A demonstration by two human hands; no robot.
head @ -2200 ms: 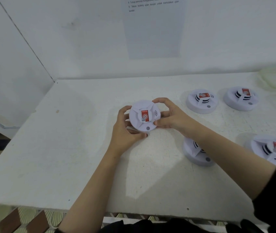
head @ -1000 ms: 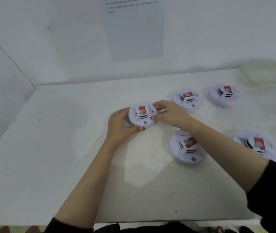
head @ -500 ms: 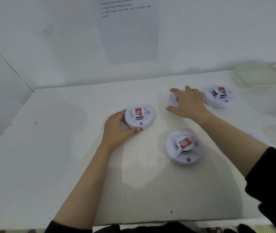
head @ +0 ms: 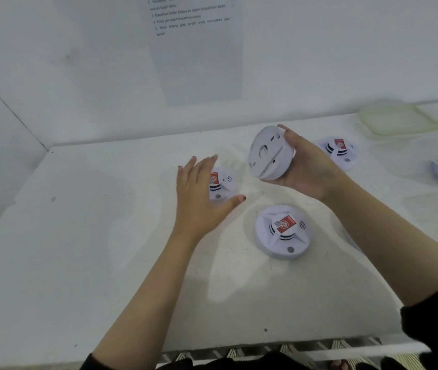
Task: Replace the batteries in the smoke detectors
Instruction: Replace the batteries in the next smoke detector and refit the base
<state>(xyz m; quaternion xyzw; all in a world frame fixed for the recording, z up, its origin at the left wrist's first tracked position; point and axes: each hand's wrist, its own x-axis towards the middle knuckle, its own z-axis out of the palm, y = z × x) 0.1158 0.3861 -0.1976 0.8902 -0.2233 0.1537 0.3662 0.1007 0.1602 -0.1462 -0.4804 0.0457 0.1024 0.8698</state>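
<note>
The white tabletop (head: 78, 236) carries your whole job, set against a wall where a printed sheet (head: 199, 49) hangs; its lines are soft, but you can make out "Masukkan bateri", "kompartmen bateri" and "Tekan butang", so it looks like a step list for this work. At the back right lies a green-rimmed tray (head: 399, 121), contents not discernible.

Your right hand (head: 311, 172) grips the lifted detector (head: 266, 156) by its rim, clear of the tabletop and tipped so its plain back faces you. That is probably where the battery door sits, which would explain the turn. Your left hand (head: 199, 201) is wide and flat, holding nothing, poised above the second detector (head: 224, 182), which rests face up. It seems ready to help with the back of the lifted unit.

The nearest detector (head: 283, 232) sits face up just in front of you, and the far detector (head: 339, 152) sits beyond your right hand.

Each upturned face bears a red label (head: 286, 224) with a white round logo and a small code square; the print is too fine to read
</note>
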